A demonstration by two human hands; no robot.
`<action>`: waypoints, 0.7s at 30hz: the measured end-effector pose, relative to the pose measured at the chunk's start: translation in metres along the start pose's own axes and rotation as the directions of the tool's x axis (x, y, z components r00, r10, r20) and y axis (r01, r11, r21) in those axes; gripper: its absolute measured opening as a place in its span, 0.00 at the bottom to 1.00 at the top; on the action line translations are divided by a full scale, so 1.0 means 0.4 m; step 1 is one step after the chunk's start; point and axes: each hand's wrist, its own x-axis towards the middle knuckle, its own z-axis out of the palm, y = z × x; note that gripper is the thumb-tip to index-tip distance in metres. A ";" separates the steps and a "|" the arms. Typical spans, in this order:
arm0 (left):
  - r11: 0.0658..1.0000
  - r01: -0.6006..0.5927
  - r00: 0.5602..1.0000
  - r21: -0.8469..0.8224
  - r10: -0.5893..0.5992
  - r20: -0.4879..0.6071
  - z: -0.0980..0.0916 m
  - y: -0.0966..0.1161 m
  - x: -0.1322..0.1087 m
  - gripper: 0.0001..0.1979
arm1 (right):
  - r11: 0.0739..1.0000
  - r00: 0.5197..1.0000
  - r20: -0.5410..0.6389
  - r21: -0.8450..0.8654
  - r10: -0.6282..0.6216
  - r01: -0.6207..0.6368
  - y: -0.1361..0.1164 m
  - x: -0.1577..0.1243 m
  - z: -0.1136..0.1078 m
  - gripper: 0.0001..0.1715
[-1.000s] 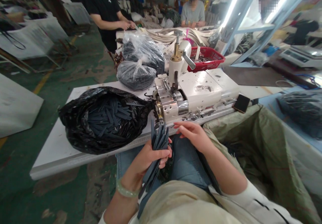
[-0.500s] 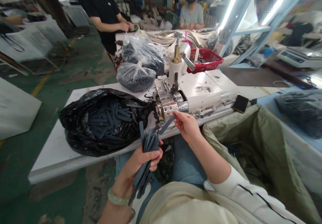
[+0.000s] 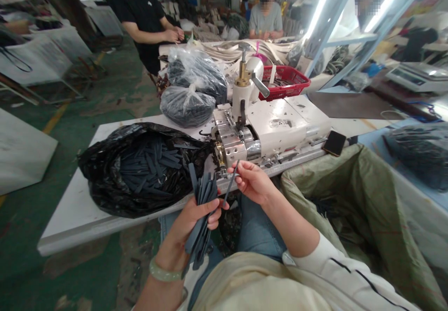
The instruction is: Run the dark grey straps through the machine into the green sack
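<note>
My left hand [image 3: 191, 224] is closed round a fanned bundle of dark grey strips [image 3: 202, 194], held upright over my lap. My right hand [image 3: 252, 180] pinches a single dark strip [image 3: 231, 185] by its upper end, just in front of the metal head [image 3: 231, 145] of a white machine [image 3: 280, 124] on the table. The single strip slants down towards the bundle. An open black bag full of the same strips [image 3: 143, 166] lies on the table to the left of the machine.
Two tied clear bags of dark strips [image 3: 191, 89] and a red basket [image 3: 285, 80] stand behind the machine. A black phone [image 3: 334, 143] lies on the table's edge. An olive sack [image 3: 353, 199] gapes at my right. Other people work at a far table.
My right hand has drawn one strip out of the bundle and now holds it more upright, closer to the machine head. The left hand and bundle have sunk slightly.
</note>
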 end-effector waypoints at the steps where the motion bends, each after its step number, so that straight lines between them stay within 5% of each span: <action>1: 1.000 0.008 1.000 0.012 -0.008 0.004 0.002 -0.002 -0.001 0.20 | 1.000 0.999 0.044 0.004 -0.005 0.005 0.004 -0.003 0.000 0.10; 10: 0.957 -0.190 0.952 0.218 0.234 -0.198 0.030 -0.016 0.004 0.23 | 0.989 0.978 0.199 -0.120 -0.061 0.086 0.047 -0.024 0.015 0.14; 21: 0.956 -0.218 0.939 0.198 0.260 -0.224 0.020 -0.003 -0.010 0.21 | 0.993 0.976 0.204 -0.074 -0.070 0.087 0.054 -0.017 -0.004 0.12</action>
